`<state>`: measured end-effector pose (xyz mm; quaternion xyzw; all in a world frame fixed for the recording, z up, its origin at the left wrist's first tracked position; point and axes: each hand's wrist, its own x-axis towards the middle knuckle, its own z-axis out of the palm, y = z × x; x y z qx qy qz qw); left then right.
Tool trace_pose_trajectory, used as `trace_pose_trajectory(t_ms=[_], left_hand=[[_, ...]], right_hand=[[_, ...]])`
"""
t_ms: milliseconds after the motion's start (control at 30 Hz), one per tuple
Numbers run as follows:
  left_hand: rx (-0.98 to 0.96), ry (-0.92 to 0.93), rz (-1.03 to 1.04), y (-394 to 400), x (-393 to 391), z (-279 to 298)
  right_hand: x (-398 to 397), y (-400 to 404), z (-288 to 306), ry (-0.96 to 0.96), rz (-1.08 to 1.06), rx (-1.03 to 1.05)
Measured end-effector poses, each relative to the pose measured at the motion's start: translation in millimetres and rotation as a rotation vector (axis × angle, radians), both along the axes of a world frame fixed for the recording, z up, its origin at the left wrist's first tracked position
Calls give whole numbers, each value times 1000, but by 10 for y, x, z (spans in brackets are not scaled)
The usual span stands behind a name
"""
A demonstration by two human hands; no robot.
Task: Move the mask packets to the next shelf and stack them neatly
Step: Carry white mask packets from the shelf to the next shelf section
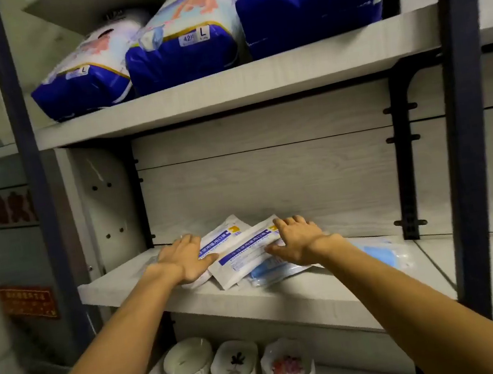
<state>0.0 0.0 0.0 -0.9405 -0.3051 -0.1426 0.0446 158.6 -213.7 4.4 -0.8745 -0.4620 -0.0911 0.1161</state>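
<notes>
Above, three diaper packs (186, 36) fill the upper shelf (226, 94); below, three dish stacks (235, 364). Left hand (185, 258) and right hand (297, 240) rest flat, fingers spread, on two white mask packets (241, 251).

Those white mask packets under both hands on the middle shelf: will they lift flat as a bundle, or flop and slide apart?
The white mask packets look like thin, flat film pouches, so probably light and floppy. They lie fanned and overlapping, and the smooth wrapping suggests they may slide apart. The left hand and right hand rest on top; squaring them first seems wise.
</notes>
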Motion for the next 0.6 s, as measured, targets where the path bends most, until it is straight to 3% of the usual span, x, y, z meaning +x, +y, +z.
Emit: trace_pose_trajectory(t_ms=[300,467,600], left_hand=[[11,103,161,400,227,5],[-58,92,228,739,263,-93],[-162,45,224,1007,452,-183]], right_hand=[[476,794,-43,32,215,-2],[556,1200,-252,103,221,-174],[690,1422,-390,106,205,-112]])
